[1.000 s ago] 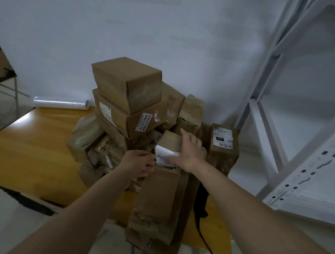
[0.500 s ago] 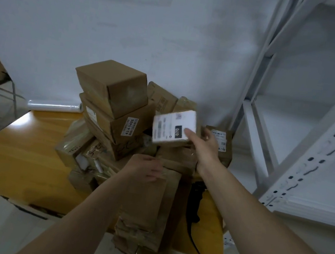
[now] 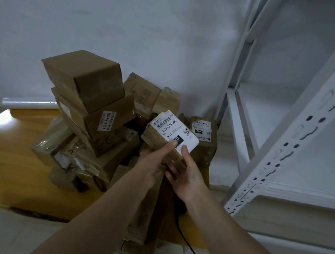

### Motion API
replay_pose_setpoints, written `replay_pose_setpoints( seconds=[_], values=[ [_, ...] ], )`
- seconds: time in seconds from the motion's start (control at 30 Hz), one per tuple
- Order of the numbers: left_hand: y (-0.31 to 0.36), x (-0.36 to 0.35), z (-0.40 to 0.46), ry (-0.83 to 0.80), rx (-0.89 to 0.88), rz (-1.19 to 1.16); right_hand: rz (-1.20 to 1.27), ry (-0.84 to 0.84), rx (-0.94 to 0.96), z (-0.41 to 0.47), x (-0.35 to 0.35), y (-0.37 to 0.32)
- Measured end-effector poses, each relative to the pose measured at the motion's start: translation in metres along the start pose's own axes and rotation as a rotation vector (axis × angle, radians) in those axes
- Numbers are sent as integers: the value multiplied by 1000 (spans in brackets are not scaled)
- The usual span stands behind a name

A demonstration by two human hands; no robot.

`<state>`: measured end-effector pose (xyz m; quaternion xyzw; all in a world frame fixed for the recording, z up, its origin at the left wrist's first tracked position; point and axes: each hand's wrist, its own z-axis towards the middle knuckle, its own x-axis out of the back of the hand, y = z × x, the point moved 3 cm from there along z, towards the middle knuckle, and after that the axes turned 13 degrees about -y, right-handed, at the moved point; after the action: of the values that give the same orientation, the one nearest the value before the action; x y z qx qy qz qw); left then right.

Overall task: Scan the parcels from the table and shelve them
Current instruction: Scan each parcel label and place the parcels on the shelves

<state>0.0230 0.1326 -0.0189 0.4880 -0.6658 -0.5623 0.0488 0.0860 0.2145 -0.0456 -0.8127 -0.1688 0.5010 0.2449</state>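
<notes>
Both hands, left and right, grip labelled parcel above table.

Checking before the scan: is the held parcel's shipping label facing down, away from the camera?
No, the small parcel in both hands shows its white label facing up.

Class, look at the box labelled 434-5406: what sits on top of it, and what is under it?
On the labelled box sits one plain brown box. Under it lies another box with handwriting on its side; lower parcels are partly covered, so their count is unclear.
</notes>
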Motion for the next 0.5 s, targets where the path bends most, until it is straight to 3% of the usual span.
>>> replay_pose_setpoints(
  seconds=[0.27,0.5],
  values=[
    [-4,7,15,4,25,91,-170,-23,-27,-2,23,0],
    [10,20,29,25,-21,244,-316,304,-195,15,97,15]
  ],
)
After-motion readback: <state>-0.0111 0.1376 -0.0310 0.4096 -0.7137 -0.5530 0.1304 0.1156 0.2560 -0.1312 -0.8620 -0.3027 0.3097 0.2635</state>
